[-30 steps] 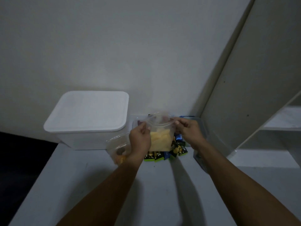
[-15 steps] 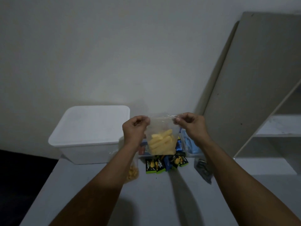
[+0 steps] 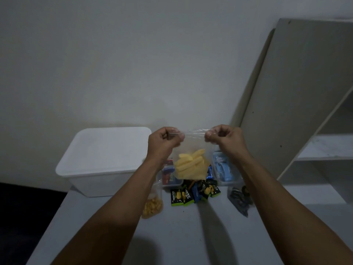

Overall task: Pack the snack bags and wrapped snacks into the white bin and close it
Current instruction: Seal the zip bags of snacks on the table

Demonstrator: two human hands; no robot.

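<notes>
A clear zip bag of yellow snack sticks (image 3: 191, 163) hangs in the air between my hands. My left hand (image 3: 164, 140) pinches its top left corner and my right hand (image 3: 223, 137) pinches its top right corner. The white bin (image 3: 103, 161) stands at the back left of the table with its lid on. Below the bag lie several black and green wrapped snacks (image 3: 194, 193). A clear bag of orange snacks (image 3: 152, 206) lies by my left forearm. A bag of dark snacks (image 3: 239, 199) lies on the right.
Two small clear tubs stand behind the wrapped snacks, one with red packets (image 3: 169, 174), one with blue packets (image 3: 222, 169). A white shelf unit (image 3: 313, 131) rises at the right. The grey table (image 3: 181, 236) ends in a dark drop on the left.
Both hands have lifted the bag of yellow sticks up off the table and pulled its top edge taut. The view has tilted, so the table items sit lower in frame.
</notes>
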